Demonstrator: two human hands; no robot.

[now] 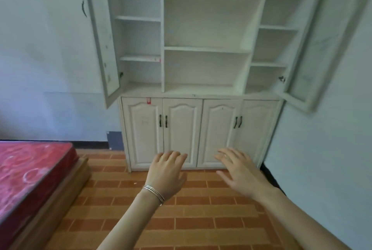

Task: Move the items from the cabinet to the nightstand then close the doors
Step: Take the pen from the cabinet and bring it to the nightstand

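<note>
A tall white cabinet [203,93] stands against the wall ahead. Its upper left door [100,34] and upper right door [314,52] hang wide open. The shelves behind them and in the middle bay look bare, apart from a thin white item with a red end [155,59] on a left shelf. The four lower doors [182,131] are shut. My left hand [166,171], with thin bracelets on the wrist, and my right hand [237,169] reach forward over the floor, fingers spread, holding nothing. No nightstand is in view.
A bed with a red patterned mattress [28,177] on a wooden frame fills the lower left. Brown tiled floor [181,219] lies between me and the cabinet. A pale wall [326,159] runs close along the right side.
</note>
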